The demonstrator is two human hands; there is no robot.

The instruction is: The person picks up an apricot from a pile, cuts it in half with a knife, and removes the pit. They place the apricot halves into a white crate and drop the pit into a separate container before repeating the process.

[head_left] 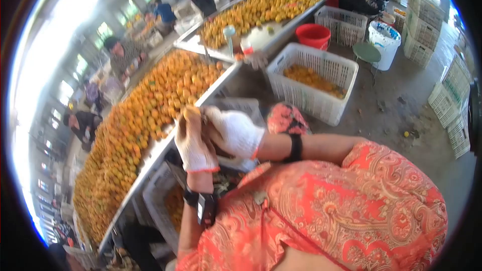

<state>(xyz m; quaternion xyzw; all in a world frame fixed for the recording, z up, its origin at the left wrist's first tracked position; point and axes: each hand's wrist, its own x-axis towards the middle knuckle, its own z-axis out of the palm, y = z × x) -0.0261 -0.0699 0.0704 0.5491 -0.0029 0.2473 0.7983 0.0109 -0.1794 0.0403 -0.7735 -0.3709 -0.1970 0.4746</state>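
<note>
Here, the long sorting table [150, 158] piled with oranges [145, 115] runs along the left. At its near edge, the gloved left hand [193, 143] is closed around an orange fruit [192, 113], which sticks up above the fingers. The gloved right hand [233, 131] touches it, its grip hidden. A white crate [314, 80] stands further right.

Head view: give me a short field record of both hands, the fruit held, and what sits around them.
left hand: white-gloved left hand, raised, holding an orange fruit at its top
right hand: white-gloved right hand, pressed against the fruit side of the left hand; whether it holds a tool cannot be told
table: long metal sorting table heaped with orange fruit
crate: white crate on the floor, partly filled with fruit
bucket: red bucket behind the crate
others: people working along the far side of the table
</note>
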